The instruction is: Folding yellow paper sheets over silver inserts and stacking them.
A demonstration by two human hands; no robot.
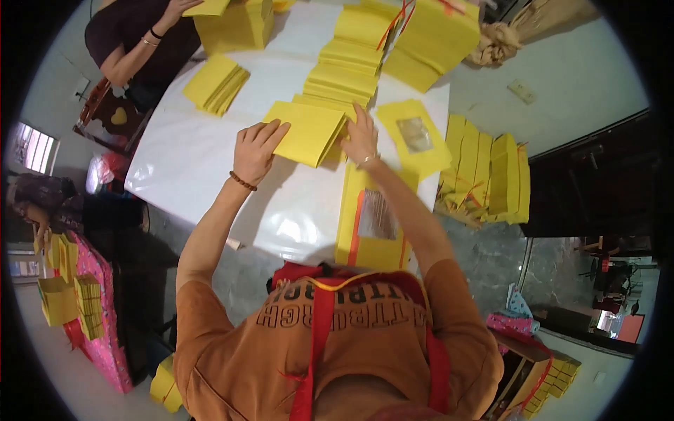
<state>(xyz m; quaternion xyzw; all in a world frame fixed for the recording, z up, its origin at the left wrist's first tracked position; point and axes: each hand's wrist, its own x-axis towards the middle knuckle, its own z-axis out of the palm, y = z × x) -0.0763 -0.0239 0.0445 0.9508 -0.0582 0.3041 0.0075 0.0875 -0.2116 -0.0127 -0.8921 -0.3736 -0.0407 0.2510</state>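
My left hand (258,149) grips the left edge of a folded yellow paper packet (305,132), thumb and fingers closed on it. At the packet's right edge is my right hand (361,137), its fingers bent round the end where the folded layers show; part of its grip is hidden. The packet is tilted slightly over the white-covered table (189,151). Just beyond it, a long overlapping row of yellow folded papers (344,76) runs toward the far side. A yellow sheet with a silver square (415,135) lies right of my right hand.
Beneath my right forearm lies a yellow pack with orange bands (349,235). A small yellow stack (214,84) is at left, near another person's arm (133,62). Larger yellow bundles (435,42) stand at far right. More yellow bundles (474,158) are beside the table.
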